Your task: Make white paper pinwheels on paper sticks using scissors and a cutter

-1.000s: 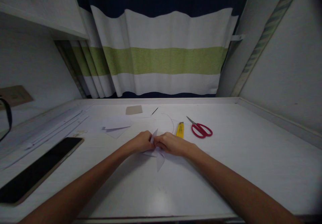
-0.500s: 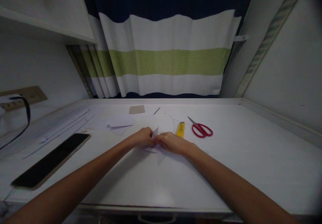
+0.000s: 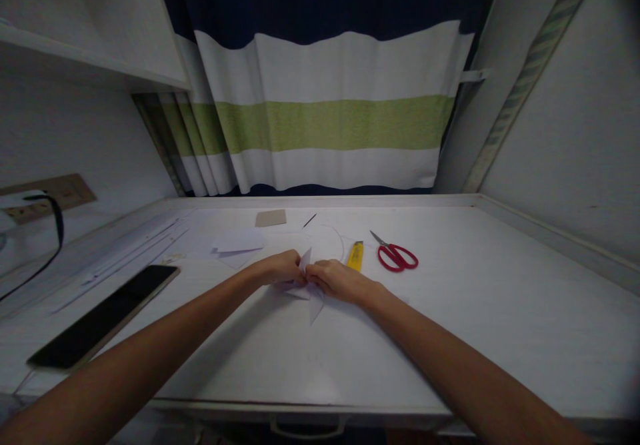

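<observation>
My left hand (image 3: 284, 268) and my right hand (image 3: 337, 280) meet over the middle of the white desk, fingers pinched together. Between them is a folded white paper (image 3: 316, 304) with pointed flaps; one tip sticks up between the hands and others hang below. Both hands grip it, though my fingers hide its centre. Just beyond my right hand lies a yellow utility knife (image 3: 355, 256), its lower end partly behind the hand. To the right of the knife, scissors with red handles (image 3: 397, 257) lie flat, blades pointing away to the left.
A black-screened phone (image 3: 105, 315) lies at the left. Behind my left hand are a folded white sheet (image 3: 240, 240), a beige card (image 3: 271, 218) and a thin dark stick (image 3: 309, 220). Long white strips (image 3: 125, 258) lie along the left wall. A striped curtain (image 3: 340, 122) hangs behind the desk.
My hands stay pinched on the paper, with only a slight shift at the fingers. The whole view has moved a little.
</observation>
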Demonstrator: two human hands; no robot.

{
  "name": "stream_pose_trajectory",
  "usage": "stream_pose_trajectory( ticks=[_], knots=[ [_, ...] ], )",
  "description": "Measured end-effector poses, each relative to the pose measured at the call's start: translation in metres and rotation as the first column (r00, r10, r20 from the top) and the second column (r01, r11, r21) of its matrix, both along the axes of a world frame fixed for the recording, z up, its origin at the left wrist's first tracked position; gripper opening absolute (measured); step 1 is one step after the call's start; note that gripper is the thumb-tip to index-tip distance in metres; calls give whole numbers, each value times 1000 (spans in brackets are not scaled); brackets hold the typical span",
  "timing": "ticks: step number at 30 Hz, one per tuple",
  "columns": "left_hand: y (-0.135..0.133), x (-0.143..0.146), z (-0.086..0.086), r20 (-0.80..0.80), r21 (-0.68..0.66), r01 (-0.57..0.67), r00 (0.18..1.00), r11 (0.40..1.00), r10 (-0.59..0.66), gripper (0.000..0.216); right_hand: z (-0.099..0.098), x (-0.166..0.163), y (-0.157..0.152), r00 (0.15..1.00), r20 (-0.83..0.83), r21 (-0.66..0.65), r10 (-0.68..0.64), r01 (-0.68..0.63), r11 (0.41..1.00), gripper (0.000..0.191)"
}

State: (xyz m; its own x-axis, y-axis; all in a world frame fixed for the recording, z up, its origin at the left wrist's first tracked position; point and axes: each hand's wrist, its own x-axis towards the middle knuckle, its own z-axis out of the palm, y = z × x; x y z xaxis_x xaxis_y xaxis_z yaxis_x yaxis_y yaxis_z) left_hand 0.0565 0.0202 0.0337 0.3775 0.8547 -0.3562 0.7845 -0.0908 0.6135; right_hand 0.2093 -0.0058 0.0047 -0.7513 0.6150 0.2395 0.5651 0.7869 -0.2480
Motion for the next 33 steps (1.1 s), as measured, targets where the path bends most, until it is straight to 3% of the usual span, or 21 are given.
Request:
stream_pose_trajectory(
  ticks=[6,18,25,33],
  knots=[
    [-4,-5,6,169,-23,-56,984,998,59,12,5,1,-1,997,-11,62,-73,74,995,15],
    [-7,-3,0,442,89,-152,891,984,98,21,4,1,0,982,-124,187,-145,167,968,15],
    [-6,-3,-10,510,197,-234,854,952,104,23,-2,-2,2,979,-133,243,-157,186,952,16],
    [-4,-4,-17,481,308,-249,873,918,75,28,-6,-4,6,977,-155,274,-147,185,944,18]
  ],
)
